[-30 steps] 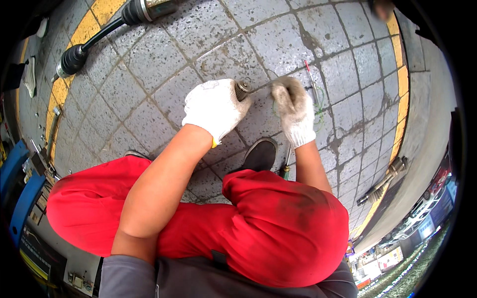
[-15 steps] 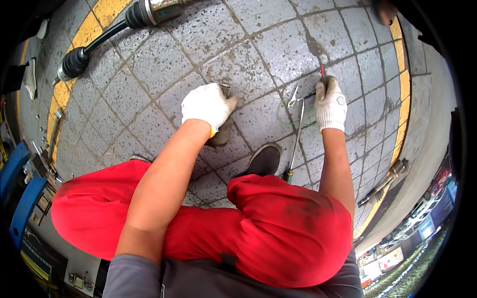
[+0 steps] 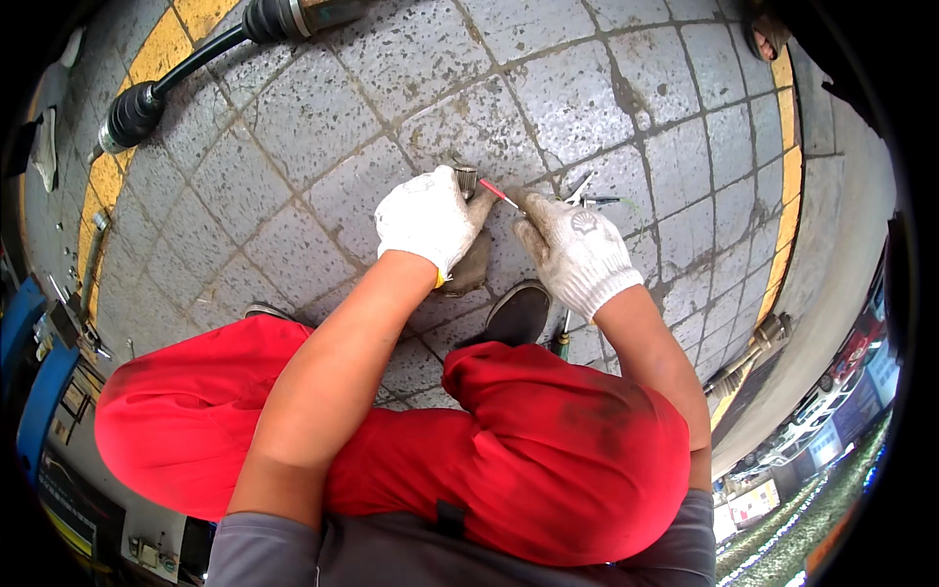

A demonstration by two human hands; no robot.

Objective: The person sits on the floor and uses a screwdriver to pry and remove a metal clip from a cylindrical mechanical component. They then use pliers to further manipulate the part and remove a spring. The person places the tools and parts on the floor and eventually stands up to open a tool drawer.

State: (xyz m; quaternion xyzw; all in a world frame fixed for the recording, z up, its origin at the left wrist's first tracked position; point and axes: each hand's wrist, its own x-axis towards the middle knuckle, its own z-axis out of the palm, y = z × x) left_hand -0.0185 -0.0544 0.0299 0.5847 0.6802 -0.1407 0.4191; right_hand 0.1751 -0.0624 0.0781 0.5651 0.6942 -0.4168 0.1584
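My left hand [image 3: 425, 220], in a white knitted glove, is closed around a small ribbed metal cylinder [image 3: 467, 179] whose end shows past the fingers. My right hand [image 3: 572, 240], gloved too, pinches a thin tool with a red end [image 3: 494, 189]. That red end points at the metal cylinder and lies close beside it; whether they touch I cannot tell. Below my left hand is a brownish cloth-like piece [image 3: 468, 266], partly covered. Just beyond my right hand, pliers-like metal jaws [image 3: 579, 189] lie on the floor, and my arm hides part of a green-handled screwdriver [image 3: 561, 342].
A drive axle with black rubber boots [image 3: 137, 115] lies on the tiled floor [image 3: 333, 205] at the far left. A long metal bar tool [image 3: 95, 256] and blue metal frame [image 3: 44, 401] are on the left. Another person's foot [image 3: 763, 41] stands far right; a metal shaft [image 3: 763, 347] lies right.
My right hand has swung left with the red-ended tool, bringing it from beside the pliers to the metal cylinder. My left hand has shifted slightly right with the cylinder.
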